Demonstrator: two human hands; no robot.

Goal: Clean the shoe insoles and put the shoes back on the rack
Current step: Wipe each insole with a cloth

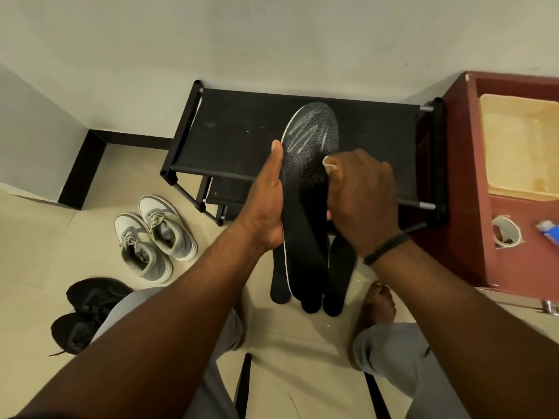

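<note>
My left hand [267, 201] grips a black insole [305, 164] by its left edge and holds it upright above the black shoe rack [236, 137]. White streaks cover the insole's toe end. My right hand [360, 192] pinches a small white wipe [329, 163] and presses it against the insole's right side. Three more black insoles [335, 285] lie on the floor below my hands. A grey and white pair of sneakers [154, 234] stands on the floor at the left, with a black pair [87, 309] nearer to me.
A red cabinet [462, 164] stands to the right of the rack, with a pale tray [520, 146], a roll of tape [506, 231] and a blue tube [549, 229] on it. My bare right foot [378, 303] is on the tiled floor. The wall is just behind the rack.
</note>
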